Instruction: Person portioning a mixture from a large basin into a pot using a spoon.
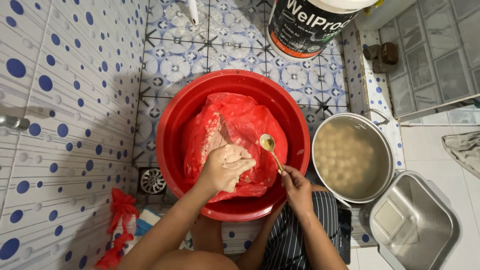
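Left hand [226,167]: fingers clenched around a lump of pale paste [235,159]; the paste coats the fingers and squeezes up at the top of the fist.
Right hand [296,186]: fingers pinched on the lower end of the spoon [270,150] handle; the handle runs up and left from the fingertips.
Spoon: one, metal; the bowl faces up, just right of the left fist, above the bag; whether it touches the bag cannot be told.
Paste position: in the left fist, over the middle of the red plastic bag [235,145]; more paste shows inside the bag, left of the fist.
Red plastic bag: one, crumpled and open, lying inside the red basin [190,107]; it covers most of the basin floor.
Red basin: one, round, on the patterned tile floor [200,55]; its near rim lies beside the person's knees.
Metal pot [351,157]: one, round, just right of the basin, rims near each other; it holds cloudy water and many pale balls, too many and too blurred to count.
Metal tray [415,222]: one, squarish, at lower right, just beside the pot.
Open room: bare floor tiles behind the basin up to the white bucket [312,25]; the dotted wall [60,125] closes the left side; the floor drain [152,181] sits by the basin's left rim.
Red cloth [117,225]: one, on the floor at lower left.
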